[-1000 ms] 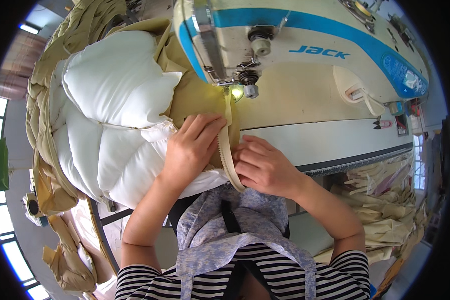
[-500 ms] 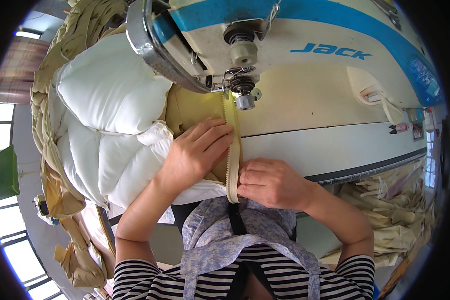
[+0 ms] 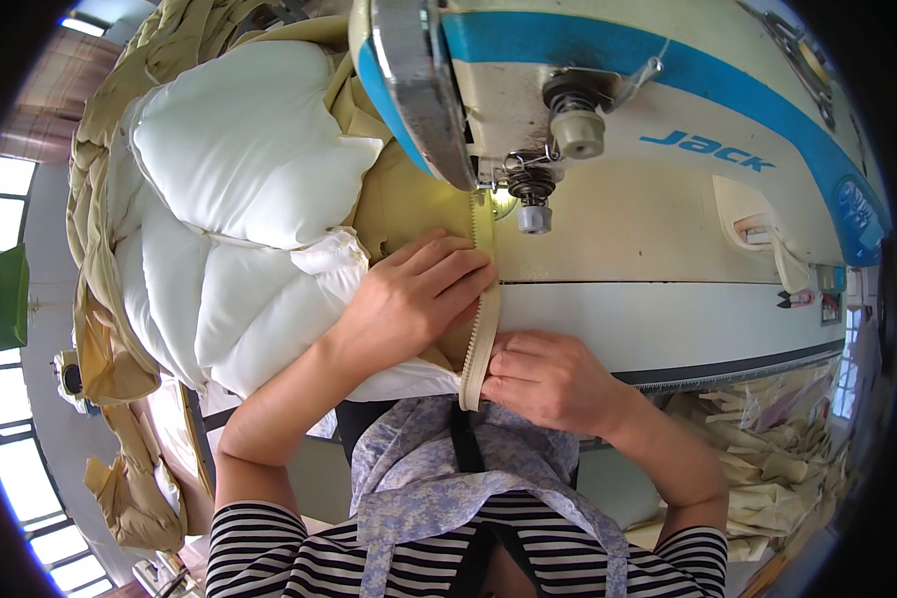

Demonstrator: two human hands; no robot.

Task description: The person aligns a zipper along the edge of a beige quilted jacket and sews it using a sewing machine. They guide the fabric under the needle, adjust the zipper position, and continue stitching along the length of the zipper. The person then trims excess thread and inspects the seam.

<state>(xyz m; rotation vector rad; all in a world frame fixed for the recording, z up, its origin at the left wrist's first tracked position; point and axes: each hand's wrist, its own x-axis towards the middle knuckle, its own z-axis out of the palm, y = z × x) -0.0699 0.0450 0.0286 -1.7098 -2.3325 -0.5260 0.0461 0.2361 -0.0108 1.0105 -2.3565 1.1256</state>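
A cream zipper tape (image 3: 482, 329) with a toothed edge runs from under the sewing machine's presser foot (image 3: 485, 187) toward me, over a piece of khaki fabric (image 3: 401, 211). My left hand (image 3: 414, 297) lies on the khaki fabric, fingers laid out close together, their tips at the zipper's toothed edge. On the other side, my right hand (image 3: 546, 381) is closed in a pinch at the zipper's near part; its fingertips are partly hidden. A puffy white quilted garment piece (image 3: 259, 149) joined to khaki cloth spreads out left of my left hand.
The white and blue sewing machine (image 3: 608, 85) arches over the work. Along the table's front edge runs a measuring strip (image 3: 738, 367). Small scissors (image 3: 795, 299) lie at the right. Beige cloth pieces (image 3: 777, 448) are heaped below right, and khaki garments (image 3: 135, 488) hang at the left.
The view has shifted, so the machine sits farther right and lower in the picture. Both hands keep nearly the same places along the zipper.
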